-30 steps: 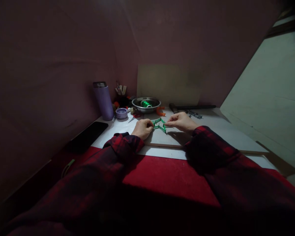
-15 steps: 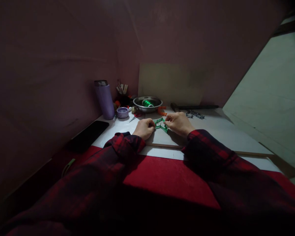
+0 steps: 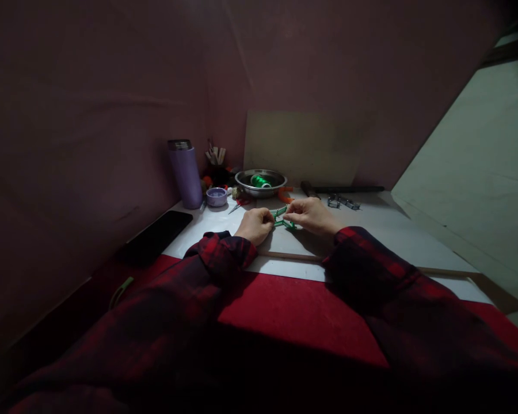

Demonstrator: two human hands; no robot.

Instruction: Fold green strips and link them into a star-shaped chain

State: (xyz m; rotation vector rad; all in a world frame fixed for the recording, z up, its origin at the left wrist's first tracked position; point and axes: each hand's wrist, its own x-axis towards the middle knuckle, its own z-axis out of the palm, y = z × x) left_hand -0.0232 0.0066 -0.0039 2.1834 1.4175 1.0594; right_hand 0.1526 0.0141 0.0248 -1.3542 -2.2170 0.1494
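Close to the front edge of a white board, a small angular green frame lies between my hands, apparently wound with green thread. My left hand pinches the frame's left side. Above its right part, my right hand has thumb and fingertips pressed together; whatever they hold is too small to make out. Beyond the hands, a spool of green thread lies in a steel bowl. Small scissors with red handles rest left of the frame, and an orange curved piece is just behind it.
A purple bottle and a small purple cup stand at the left, with a black phone nearer. A hammer and several dark wire frames lie at the back right. Red cloth covers the front.
My right hand has moved slightly left, across the green frame toward my left hand. My left hand keeps its pinch on the frame. The view has shifted slightly.
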